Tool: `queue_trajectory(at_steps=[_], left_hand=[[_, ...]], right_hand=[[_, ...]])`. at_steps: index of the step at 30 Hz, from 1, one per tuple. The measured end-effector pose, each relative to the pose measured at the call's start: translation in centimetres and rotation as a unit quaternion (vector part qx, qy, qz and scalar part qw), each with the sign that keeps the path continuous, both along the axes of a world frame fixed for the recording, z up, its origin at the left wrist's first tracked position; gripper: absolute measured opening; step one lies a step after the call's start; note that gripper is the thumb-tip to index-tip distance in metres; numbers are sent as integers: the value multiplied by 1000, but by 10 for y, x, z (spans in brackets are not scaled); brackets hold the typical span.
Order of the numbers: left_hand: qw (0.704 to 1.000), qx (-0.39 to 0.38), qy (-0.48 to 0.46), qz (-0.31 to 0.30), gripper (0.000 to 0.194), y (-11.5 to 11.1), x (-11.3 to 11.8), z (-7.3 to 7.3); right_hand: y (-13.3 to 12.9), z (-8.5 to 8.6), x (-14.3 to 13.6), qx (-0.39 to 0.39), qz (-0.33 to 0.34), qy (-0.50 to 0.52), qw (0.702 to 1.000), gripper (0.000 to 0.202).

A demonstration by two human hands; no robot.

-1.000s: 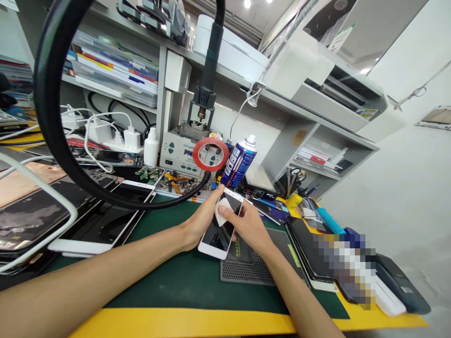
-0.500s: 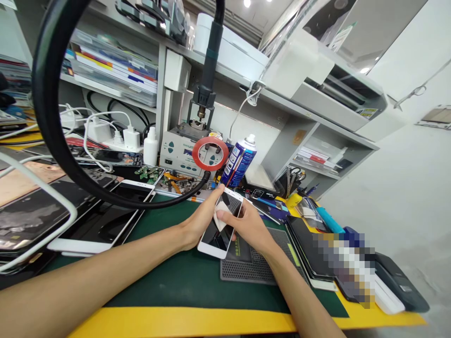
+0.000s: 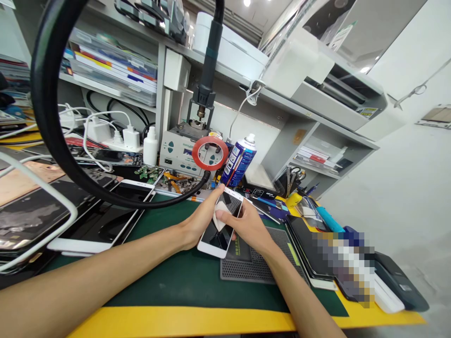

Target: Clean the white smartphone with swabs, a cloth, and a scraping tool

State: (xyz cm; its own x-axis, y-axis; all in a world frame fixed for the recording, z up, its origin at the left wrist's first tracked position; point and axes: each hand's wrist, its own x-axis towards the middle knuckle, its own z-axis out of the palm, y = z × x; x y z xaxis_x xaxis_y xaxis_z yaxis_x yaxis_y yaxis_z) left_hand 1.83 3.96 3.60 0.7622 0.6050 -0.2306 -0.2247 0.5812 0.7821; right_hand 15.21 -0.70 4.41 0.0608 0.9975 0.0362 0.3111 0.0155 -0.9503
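Observation:
A white-framed smartphone (image 3: 213,240) with a dark screen is held up over the bench, tilted, its screen facing me. My left hand (image 3: 200,221) is closed around its left edge, thumb along the side and the other fingers hidden behind. On the screen lies a small white cloth or tissue (image 3: 219,218). My right hand (image 3: 251,225) presses that cloth with the thumb, while its remaining fingers reach round the phone's right edge. Below and to the right of the phone is a dark grey perforated mat (image 3: 260,272) on the green work mat (image 3: 165,286).
A blue spray can (image 3: 238,162) stands just behind the phone. A thick black hose (image 3: 45,94) loops across the left, beside a grey control unit (image 3: 176,145) with red tape. White phones (image 3: 81,245) lie left; dark phones or panels (image 3: 306,244) lie right.
Hardly anything differs. The right thumb and the cloth shift very slightly on the screen; the phone stays in both hands.

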Motion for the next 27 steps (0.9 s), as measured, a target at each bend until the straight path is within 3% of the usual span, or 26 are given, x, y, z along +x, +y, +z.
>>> queue_trajectory(at_steps=[27], left_hand=[[1000,5,-15,10,63,-3,0,3]], right_hand=[[-2,0,-1,-1,-13,-26,1000,57]])
